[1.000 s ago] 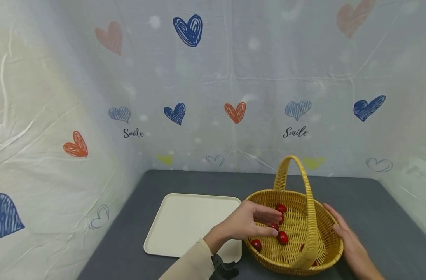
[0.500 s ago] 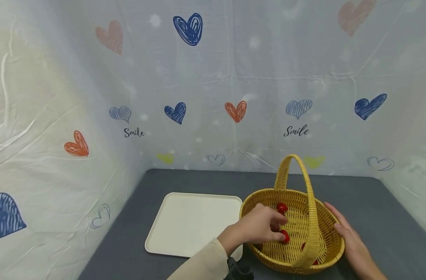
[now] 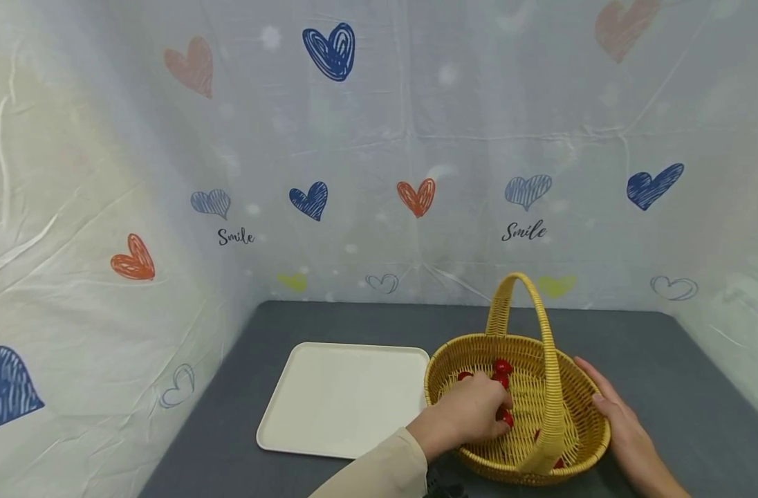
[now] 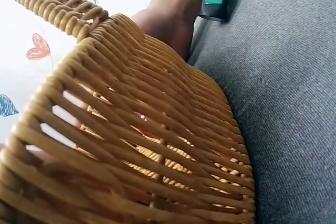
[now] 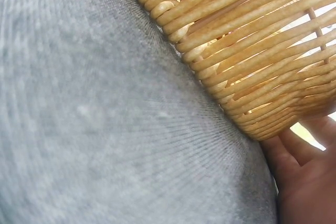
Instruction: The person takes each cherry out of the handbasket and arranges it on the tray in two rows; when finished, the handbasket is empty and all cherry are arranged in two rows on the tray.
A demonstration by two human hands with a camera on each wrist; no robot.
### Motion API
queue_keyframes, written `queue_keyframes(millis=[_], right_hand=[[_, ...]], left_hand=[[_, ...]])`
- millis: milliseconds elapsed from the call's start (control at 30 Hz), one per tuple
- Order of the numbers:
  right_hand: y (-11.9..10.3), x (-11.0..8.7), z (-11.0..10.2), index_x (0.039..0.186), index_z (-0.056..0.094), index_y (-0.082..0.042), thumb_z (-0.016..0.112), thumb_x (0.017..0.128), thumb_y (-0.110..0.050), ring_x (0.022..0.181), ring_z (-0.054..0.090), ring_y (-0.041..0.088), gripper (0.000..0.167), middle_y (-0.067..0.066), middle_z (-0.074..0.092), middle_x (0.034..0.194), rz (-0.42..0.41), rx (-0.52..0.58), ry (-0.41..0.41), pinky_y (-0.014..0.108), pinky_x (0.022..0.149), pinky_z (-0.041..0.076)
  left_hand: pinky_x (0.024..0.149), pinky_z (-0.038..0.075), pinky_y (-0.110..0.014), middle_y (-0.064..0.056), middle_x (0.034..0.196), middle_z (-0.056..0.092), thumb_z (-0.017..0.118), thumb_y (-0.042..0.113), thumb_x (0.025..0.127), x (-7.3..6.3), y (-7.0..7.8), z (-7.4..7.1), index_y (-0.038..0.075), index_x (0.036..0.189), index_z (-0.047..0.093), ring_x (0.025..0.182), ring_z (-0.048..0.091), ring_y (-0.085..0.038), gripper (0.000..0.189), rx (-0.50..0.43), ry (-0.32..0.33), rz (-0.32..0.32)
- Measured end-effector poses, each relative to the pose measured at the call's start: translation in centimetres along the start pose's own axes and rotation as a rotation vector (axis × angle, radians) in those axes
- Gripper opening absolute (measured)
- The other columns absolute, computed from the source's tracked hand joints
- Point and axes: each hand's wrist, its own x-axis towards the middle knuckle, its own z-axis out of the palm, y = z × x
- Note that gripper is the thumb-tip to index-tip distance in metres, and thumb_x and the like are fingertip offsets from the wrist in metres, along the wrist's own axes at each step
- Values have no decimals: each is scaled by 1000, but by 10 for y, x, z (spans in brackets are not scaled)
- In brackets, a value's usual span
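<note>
A yellow wicker basket (image 3: 587,415) with a tall arched handle stands at the front right of the table. Inside it lie several small, round, glossy red fruits (image 3: 502,366). My left hand (image 3: 466,411) reaches over the basket's left rim, fingers curled down, and pinches a red fruit (image 3: 506,418) between thumb and fingers; the fingertips are mostly hidden. On the basket's right side my right hand (image 3: 628,432) rests against the outer wall with extended fingers, thumb at the rim. The woven wall (image 4: 131,103) fills much of the left wrist view. My right hand (image 5: 310,182) touches the wall in the right wrist view.
A cream rectangular tray (image 3: 341,398) lies on the dark grey tabletop (image 3: 354,315), just left of the basket. White cloth (image 3: 366,138) printed with hearts encloses the back and sides. The basket's handle (image 3: 550,373) arches up to the right of my left hand.
My left hand has moved right and down into the basket, its fingers going from extended to curled at a red fruit. The right hand stays at the basket's side.
</note>
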Motion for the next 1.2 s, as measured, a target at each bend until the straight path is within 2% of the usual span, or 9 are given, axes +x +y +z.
queue_keyframes(millis=[100,200,367,467,600,800,1000,1100,1200], right_hand=[[0,-1,1,178,12,-33,18,123,-29,135,22,-34,55,-24,18,174,-1,-26,11,-3,100,26],[0,-1,1,178,11,-31,19,123,-29,134,23,-34,55,-25,18,172,1,-22,8,-2,99,28],[0,0,-1,178,9,-30,19,123,-34,131,26,-34,56,-21,17,173,32,4,-18,1,95,34],[1,0,-2,178,9,-27,19,123,-35,131,28,-34,57,-19,18,173,33,27,-26,2,95,36],[1,1,-2,178,9,-25,19,123,-34,133,29,-33,57,-24,20,170,16,52,-29,1,96,36],[0,2,-1,178,10,-25,19,123,-34,132,29,-34,57,-25,20,169,20,47,-24,1,96,35],[0,3,-2,178,10,-26,19,123,-34,132,29,-34,57,-26,21,168,22,51,-25,1,97,36],[1,3,-2,178,10,-25,19,123,-34,132,29,-34,57,-27,22,168,22,58,-23,0,97,35],[2,3,-2,178,10,-24,19,123,-33,132,30,-34,57,-27,22,167,25,63,-24,0,97,35]], left_hand=[[50,37,-15,13,66,58,82,27,100,1,-2,2,26,89,78,57,45,-2,12,-6,1,10],[54,41,-11,16,76,68,82,26,100,1,-3,2,25,100,84,62,50,3,2,-42,14,44],[72,46,-3,14,103,81,83,23,99,0,-7,-2,20,122,85,79,63,13,23,-131,99,133],[75,46,-2,10,110,83,82,20,100,-3,-10,-7,17,126,83,82,63,13,27,-201,155,172],[72,50,-3,7,113,82,79,15,101,-15,-13,-17,15,129,81,80,62,14,28,-382,189,152],[84,62,-16,7,122,82,84,14,98,-40,-25,-33,16,130,82,98,73,5,32,-796,211,68],[98,64,-31,-3,126,82,81,11,99,-70,-47,-48,8,133,79,112,79,-11,34,-1155,201,121],[103,63,-36,-9,130,80,82,12,99,-85,-60,-55,6,135,78,117,79,-15,36,-1239,203,113],[102,64,-38,-14,133,78,83,12,99,-99,-72,-61,4,135,77,118,79,-17,37,-1253,230,94]])
